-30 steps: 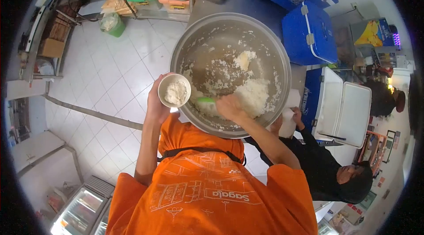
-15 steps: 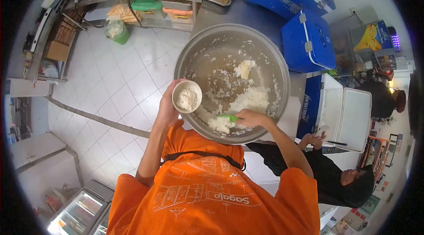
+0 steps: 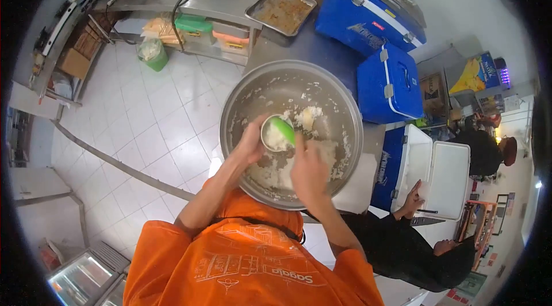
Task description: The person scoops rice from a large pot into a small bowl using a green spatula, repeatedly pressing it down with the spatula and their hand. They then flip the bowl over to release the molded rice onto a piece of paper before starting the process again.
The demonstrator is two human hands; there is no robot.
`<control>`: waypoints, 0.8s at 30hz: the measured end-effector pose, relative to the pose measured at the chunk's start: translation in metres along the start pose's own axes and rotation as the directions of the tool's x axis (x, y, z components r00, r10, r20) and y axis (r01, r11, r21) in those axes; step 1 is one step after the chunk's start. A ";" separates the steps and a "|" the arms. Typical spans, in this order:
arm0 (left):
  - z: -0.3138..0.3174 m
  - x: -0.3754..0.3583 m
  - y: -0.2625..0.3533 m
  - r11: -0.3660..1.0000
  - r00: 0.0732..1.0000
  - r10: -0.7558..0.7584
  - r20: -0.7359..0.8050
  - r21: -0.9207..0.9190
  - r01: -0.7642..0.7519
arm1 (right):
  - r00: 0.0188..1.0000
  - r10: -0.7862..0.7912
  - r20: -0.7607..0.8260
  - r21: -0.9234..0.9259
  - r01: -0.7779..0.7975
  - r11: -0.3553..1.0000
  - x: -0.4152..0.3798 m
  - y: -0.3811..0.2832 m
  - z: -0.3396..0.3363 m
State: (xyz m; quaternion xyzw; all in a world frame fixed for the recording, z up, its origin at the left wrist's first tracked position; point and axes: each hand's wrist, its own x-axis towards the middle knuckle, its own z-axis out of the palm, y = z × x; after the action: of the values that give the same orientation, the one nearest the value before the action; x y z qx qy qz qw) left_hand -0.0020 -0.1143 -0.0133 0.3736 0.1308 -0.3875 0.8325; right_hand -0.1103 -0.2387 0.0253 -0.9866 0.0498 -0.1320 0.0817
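Note:
My left hand (image 3: 251,144) is closed around a small white bowl (image 3: 265,146) that holds white rice. The bowl is over the left side of a large round metal pot (image 3: 227,127). My right hand (image 3: 309,171), a little blurred, grips a green rice paddle (image 3: 282,130) whose blade is at the mouth of the bowl, over the rice. Inside the pot, loose cooked rice (image 3: 276,175) lies mostly on the near side, with a lump (image 3: 309,116) farther back and grains stuck along the wall.
Blue coolers (image 3: 391,84) stand right of the pot, and an opened one with a white lid (image 3: 450,179) is nearer. A co-worker in black (image 3: 402,243) has hands by it. Beyond the pot lies a metal tray (image 3: 282,10). A green bin (image 3: 153,56) stands on the tiled floor.
The bowl has moved in over the pot. My right hand has lifted the green paddle from the rice up to the bowl. The co-worker's hands have shifted slightly.

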 end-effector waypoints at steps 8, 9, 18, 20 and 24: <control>-0.027 0.019 -0.014 0.996 1.000 0.002 0.021 -0.087 0.000 | 0.855 0.007 0.518 0.580 -0.358 0.732 0.008 0.040 -0.015; -0.024 0.018 -0.015 1.000 1.000 0.021 -0.007 0.015 -0.021 | 0.891 0.108 0.442 0.565 -0.370 0.738 0.004 0.023 0.001; -0.032 -0.006 -0.003 0.986 0.989 0.127 -0.079 0.117 -0.117 | 0.833 -0.040 0.552 0.539 -0.320 0.780 0.031 0.040 -0.029; -0.048 0.001 0.003 0.953 0.964 0.262 -0.040 0.166 -0.252 | 0.826 -0.121 0.551 0.576 -0.271 0.771 0.029 0.048 -0.012; -0.048 -0.031 0.037 0.805 0.876 0.477 -0.070 0.435 -0.403 | 0.885 0.008 0.466 0.112 -0.068 0.991 0.015 0.103 0.018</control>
State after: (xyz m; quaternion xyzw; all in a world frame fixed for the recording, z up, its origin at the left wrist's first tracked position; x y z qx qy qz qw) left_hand 0.0082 -0.0464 -0.0112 0.5915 0.0296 -0.1671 0.7882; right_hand -0.0988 -0.3386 -0.0057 -0.9812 0.0398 0.1066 0.1557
